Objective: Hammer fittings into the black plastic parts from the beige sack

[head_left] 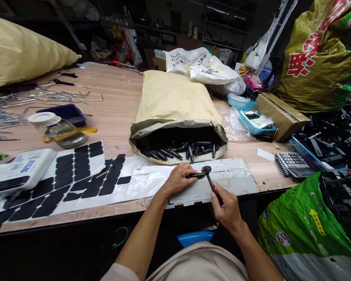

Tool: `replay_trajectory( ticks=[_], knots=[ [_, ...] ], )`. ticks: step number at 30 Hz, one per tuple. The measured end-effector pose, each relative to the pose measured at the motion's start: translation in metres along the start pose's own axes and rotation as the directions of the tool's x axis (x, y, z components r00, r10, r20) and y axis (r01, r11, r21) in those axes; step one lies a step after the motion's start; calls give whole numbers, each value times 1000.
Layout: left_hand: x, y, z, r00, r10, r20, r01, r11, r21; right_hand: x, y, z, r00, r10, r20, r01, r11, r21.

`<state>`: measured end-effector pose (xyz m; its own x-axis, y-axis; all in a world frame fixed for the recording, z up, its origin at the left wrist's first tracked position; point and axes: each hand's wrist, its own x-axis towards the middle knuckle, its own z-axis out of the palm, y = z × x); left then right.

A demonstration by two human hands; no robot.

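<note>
Pointing right, black rod (200,175) lies crosswise, seemingly touching tool (210,180).

The head camera looks forward and down across the workbench (118,93) from close above.

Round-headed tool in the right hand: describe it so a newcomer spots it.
Find the big cream sack on the table, its open mouth facing the near edge. Just in front of it, over a grey board, the right hand grips the tool by its handle. Unlike the slim black piece in the left hand, it has a thick round head.
</note>
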<state>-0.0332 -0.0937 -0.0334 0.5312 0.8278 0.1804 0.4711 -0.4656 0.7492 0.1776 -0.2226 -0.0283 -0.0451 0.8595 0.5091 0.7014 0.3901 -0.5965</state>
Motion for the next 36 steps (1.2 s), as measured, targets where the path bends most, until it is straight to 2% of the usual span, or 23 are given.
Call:
replay_trajectory(
  ticks=[4,10,13,15,17,19,21,24,26,27,29,31,32,33,36],
  knots=[
    [0,1,-1,1000,-7,-1,7,1000,0,0,4,1,997,56,57,-57,998,22],
    [-1,0,0,1000,-9,-5,9,1000,26,27,20,-7,975,222,-7,-219,966,135],
    [-1,0,1,1000,-17,-15,18,999,39,43,38,-4,930,368,-5,-353,896,268],
    [-2,-1,2,1000,-16,-17,17,999,46,49,50,0,889,455,45,-438,821,366],
    [-1,-1,2,1000,-16,-21,17,998,54,52,57,4,859,502,101,-493,757,428],
    [-1,2,1,999,-18,-29,19,999,50,52,60,6,853,504,135,-505,731,459],
    [-4,8,-2,999,-16,-48,16,1000,3,49,60,6,866,480,142,-486,738,467],
    [-21,30,-9,999,3,-34,-8,987,-163,46,59,6,883,451,131,-458,766,451],
    [-41,49,-12,998,6,62,13,954,-299,46,58,6,888,447,111,-448,782,435],
    [-52,58,-12,989,-4,149,58,931,-360,46,59,7,889,446,105,-445,789,424],
    [-74,71,-4,927,-45,373,217,875,-433,46,59,7,890,445,102,-446,800,400],
    [-92,73,16,819,-91,567,382,824,-419,47,59,7,889,447,104,-450,807,382],
    [-99,68,29,774,-119,622,438,810,-390,47,59,7,888,448,105,-452,809,377],
    [-105,61,44,752,-156,640,471,807,-356,47,58,7,888,449,103,-453,810,374],
    [-115,31,86,753,-333,567,525,824,-213,47,57,6,889,447,101,-450,812,372]
  ],
)
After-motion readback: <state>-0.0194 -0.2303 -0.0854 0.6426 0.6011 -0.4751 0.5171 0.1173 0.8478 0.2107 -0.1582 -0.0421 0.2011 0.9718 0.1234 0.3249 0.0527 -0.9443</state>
